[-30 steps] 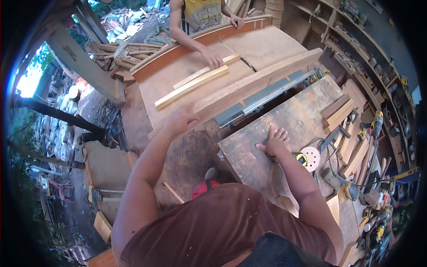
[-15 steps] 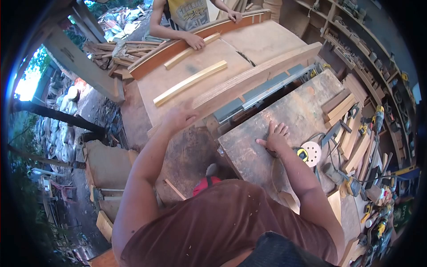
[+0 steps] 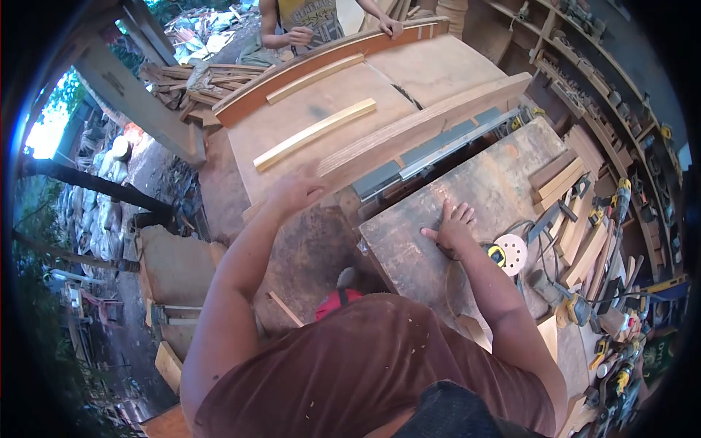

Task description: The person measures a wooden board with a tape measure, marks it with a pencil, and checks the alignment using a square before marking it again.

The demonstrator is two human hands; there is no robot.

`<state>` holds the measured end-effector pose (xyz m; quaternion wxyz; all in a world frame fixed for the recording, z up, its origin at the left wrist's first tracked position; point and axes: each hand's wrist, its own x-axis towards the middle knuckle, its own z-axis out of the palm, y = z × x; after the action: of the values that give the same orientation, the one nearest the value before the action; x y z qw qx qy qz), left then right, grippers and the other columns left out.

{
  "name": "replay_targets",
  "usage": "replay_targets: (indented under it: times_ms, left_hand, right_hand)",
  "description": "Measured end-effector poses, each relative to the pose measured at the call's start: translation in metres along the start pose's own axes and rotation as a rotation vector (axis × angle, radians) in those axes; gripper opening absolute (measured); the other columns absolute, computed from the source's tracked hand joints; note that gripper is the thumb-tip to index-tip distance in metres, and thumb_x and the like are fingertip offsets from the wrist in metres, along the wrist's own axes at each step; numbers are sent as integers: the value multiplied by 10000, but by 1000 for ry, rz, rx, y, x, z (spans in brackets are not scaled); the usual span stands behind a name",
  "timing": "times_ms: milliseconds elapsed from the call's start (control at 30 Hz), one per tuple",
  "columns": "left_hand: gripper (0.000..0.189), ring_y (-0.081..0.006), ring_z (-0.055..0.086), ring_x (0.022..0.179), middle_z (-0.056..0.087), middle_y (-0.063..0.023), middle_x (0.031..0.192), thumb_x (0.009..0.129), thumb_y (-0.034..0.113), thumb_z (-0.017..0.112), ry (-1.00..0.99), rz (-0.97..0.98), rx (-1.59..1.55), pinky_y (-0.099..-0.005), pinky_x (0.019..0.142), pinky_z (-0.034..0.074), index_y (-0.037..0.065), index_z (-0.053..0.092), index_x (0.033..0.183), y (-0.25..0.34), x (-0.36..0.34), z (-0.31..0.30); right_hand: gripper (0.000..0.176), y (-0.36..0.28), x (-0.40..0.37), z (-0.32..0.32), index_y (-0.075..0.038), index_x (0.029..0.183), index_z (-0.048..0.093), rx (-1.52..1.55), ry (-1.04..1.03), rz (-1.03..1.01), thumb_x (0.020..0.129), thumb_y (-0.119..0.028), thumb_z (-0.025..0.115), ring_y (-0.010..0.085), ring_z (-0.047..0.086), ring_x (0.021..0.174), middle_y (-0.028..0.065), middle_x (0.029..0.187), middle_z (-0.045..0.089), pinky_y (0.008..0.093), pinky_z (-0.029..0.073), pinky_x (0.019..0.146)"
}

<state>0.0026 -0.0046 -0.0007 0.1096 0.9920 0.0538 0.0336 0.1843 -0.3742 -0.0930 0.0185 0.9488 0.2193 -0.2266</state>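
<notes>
My left hand is at the near left end of a long wooden board, which stands on edge across the table. Its fingers and thumb lie to either side of the board's top edge; part of the grip is hidden. My right hand rests flat on the worn workbench, fingers spread, holding nothing. Close to its wrist are a yellow and black tape measure and a round sanding disc with holes. Beyond the board, two pale wood strips lie on the broad panel.
Across the table a co-worker keeps one hand on a curved orange-brown board. A metal rail runs along a gap before the workbench. Wood offcuts and power tools crowd the right side; shelves stand behind.
The co-worker's hand has lifted off the far wood strip and drawn back toward their body. The view has shifted slightly. My hands keep their places.
</notes>
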Motion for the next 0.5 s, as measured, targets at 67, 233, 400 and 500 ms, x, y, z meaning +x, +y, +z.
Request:
replay_targets:
  times_ms: [67,233,400,500]
  left_hand:
    - [238,-370,537,1244,425,-122,1527,879,321,627,8,3,-2,-453,1018,470,311,718,1098,-1,0,0]
    - [240,-370,548,1229,433,-121,1520,876,320,633,12,11,-9,-453,1007,479,320,714,1102,-1,1,0]
    - [236,-367,554,1221,437,-116,1517,872,318,639,28,17,20,-450,1002,482,328,713,1097,1,0,-2]
    - [233,-357,539,1240,439,-111,1516,874,318,641,51,39,20,-447,1009,478,326,716,1094,-3,0,2]
  right_hand:
    - [1196,1,1,1,-76,1588,24,1,4,-4,790,-766,587,569,14,1462,383,1580,13,643,101,1169]
    - [1195,0,1,1,-77,1589,24,1,-3,-4,791,-769,583,567,9,1463,382,1580,10,642,98,1169]
    - [1190,0,0,-1,-85,1591,23,-1,-7,2,793,-773,575,562,4,1466,374,1585,10,641,89,1170]
    - [1189,1,0,1,-87,1592,24,15,-6,5,793,-771,578,559,-8,1467,372,1586,3,640,81,1172]
